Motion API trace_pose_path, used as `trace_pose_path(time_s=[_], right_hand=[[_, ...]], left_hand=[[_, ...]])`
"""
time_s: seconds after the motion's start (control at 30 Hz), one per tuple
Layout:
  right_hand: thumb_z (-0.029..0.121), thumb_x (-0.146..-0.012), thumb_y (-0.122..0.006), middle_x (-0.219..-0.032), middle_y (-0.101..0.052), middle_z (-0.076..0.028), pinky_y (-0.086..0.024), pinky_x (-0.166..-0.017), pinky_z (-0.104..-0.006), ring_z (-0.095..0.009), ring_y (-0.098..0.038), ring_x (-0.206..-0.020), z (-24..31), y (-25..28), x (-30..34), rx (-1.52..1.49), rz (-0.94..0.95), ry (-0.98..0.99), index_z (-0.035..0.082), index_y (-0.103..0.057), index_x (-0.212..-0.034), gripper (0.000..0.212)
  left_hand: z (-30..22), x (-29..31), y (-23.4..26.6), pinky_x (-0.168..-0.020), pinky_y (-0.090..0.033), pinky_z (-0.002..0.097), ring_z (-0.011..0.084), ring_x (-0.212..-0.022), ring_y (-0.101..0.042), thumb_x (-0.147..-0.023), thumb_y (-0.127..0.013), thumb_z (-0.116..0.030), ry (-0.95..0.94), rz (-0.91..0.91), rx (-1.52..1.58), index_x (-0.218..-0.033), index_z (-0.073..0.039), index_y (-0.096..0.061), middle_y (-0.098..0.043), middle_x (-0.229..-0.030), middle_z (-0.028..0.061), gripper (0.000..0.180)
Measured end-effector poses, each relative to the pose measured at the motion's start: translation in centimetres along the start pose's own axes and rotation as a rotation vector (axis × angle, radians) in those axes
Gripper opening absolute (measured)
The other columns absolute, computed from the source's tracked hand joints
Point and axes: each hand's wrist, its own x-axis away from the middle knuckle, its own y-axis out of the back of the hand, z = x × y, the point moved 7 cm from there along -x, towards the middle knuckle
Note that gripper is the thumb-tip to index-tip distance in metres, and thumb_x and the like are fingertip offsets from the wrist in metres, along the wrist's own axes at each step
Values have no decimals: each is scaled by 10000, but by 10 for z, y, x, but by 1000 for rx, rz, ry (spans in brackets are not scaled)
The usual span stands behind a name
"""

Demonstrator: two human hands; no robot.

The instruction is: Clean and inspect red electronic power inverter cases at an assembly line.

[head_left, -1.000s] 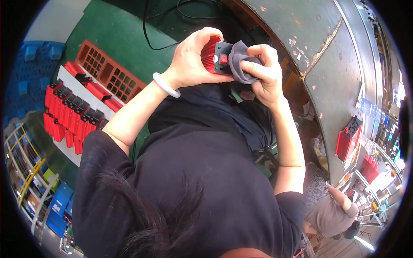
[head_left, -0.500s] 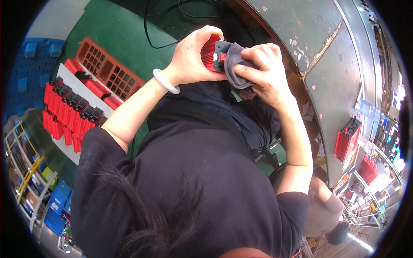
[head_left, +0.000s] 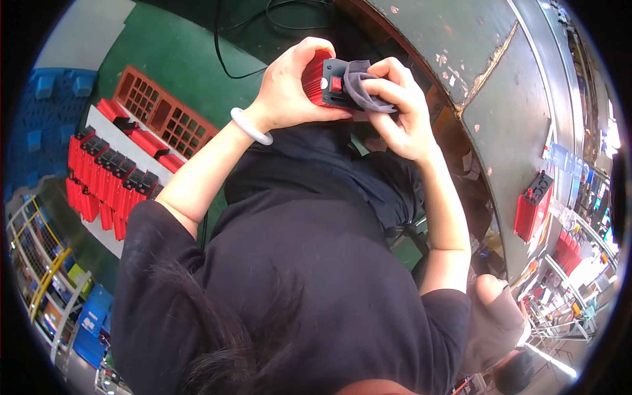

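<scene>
My left hand [head_left: 284, 87] is wrapped round a red, ribbed metal box [head_left: 315, 80] with a black end panel. A red rocker switch [head_left: 336, 84] shows on that panel, facing right. Pinched in my right hand [head_left: 403, 105] is a dark grey cloth [head_left: 359, 79], which lies against the right part of the panel and covers some of it. The box is held up above my lap, and its far end is hidden by my left palm.
Several red units with black ends [head_left: 112, 174] stand in rows on a white board to the left, beside a brown plastic crate [head_left: 161, 108]. A worn green-grey bench [head_left: 500, 131] curves along the right, bearing another red unit [head_left: 533, 207]. A person [head_left: 494, 316] sits at lower right.
My right hand has shifted the cloth a little, baring the red switch and more of the black panel. My left hand still grips the box in nearly the same place.
</scene>
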Motion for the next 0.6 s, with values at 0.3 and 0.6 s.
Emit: trace_pose_path(time_s=[0.3,0.6], right_hand=[[77,-603,-720,-921,-614,-61,-429,-811,-365,-250,-582,-864,22,1,-7,334,50,282,57,-673,-889,291],[-73,-613,-636,-929,-604,-98,-483,-701,-322,-258,-591,-837,6,-4,-5,130,19,166,11,-661,-916,315]], left_hand=[[-1,-2,2,-778,-504,315,186,-838,-603,-488,-915,-302,-32,-30,-44,-1046,-131,-500,-572,-920,34,717],[-1,-3,2,-788,-504,310,176,-848,-604,-497,-914,-291,-23,-18,-41,-1056,-133,-493,-571,-923,33,717]])
